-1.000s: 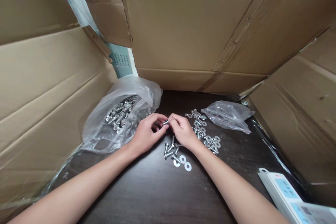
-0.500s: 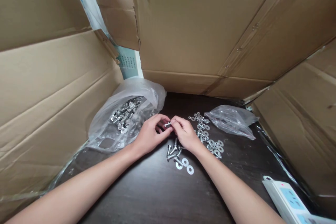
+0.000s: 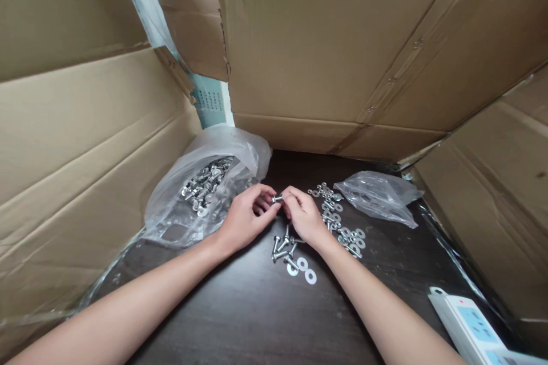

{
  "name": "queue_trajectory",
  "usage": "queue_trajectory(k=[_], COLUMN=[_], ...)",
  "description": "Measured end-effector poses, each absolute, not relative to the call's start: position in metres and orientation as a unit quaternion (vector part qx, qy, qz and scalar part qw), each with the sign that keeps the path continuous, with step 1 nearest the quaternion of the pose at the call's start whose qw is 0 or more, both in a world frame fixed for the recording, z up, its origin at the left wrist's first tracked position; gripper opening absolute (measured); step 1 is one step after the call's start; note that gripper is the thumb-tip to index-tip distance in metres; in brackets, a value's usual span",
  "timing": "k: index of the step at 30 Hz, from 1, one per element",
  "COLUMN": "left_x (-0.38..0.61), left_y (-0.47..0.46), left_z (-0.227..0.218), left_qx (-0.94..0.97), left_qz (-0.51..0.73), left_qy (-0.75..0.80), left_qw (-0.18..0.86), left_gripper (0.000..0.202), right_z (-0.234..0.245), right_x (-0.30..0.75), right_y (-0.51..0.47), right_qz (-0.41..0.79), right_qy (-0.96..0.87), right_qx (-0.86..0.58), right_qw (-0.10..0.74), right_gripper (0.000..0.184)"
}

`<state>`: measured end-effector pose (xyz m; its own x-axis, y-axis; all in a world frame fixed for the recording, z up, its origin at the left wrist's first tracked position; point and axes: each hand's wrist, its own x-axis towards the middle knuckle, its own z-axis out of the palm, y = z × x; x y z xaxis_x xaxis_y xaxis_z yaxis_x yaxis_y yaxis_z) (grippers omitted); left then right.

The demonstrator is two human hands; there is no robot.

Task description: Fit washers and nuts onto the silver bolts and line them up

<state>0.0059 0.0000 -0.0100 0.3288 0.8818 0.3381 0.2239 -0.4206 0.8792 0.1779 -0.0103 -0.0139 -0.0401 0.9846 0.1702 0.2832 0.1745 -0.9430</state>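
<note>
Above the middle of the dark table, a small metal bolt lies sideways between my two hands. My left hand has its thumb and fingertips curled round the head end of the bolt. My right hand pinches the other end, and its fingers hide that tip. Just below the hands lies a small group of bolts. Flat washers lie in front of that group. To the right of my right hand spreads a pile of washers, nuts and bolts.
An open plastic bag full of bolts stands at the left. A flatter clear bag lies at the back right. A white power strip sits at the front right. Cardboard walls surround the dark table.
The fingers of my right hand have shifted slightly to the right along the bolt, so more of it shows between the hands. The things on the table have stayed where they were.
</note>
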Motion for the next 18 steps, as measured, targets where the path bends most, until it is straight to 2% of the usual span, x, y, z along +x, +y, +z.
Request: queue_trajectory(k=[18], left_x=[0.0049], left_y=[0.0014], left_z=[-0.0108], left_qx=[0.736], left_qz=[0.431], left_qy=[0.375], left_qw=[0.365], left_gripper=[0.014], right_z=[-0.0090], right_x=[0.1764], right_y=[-0.0128], right_qz=[0.381], right_qy=[-0.630], right_qx=[-0.512], right_qw=[0.443], right_gripper=[0.029])
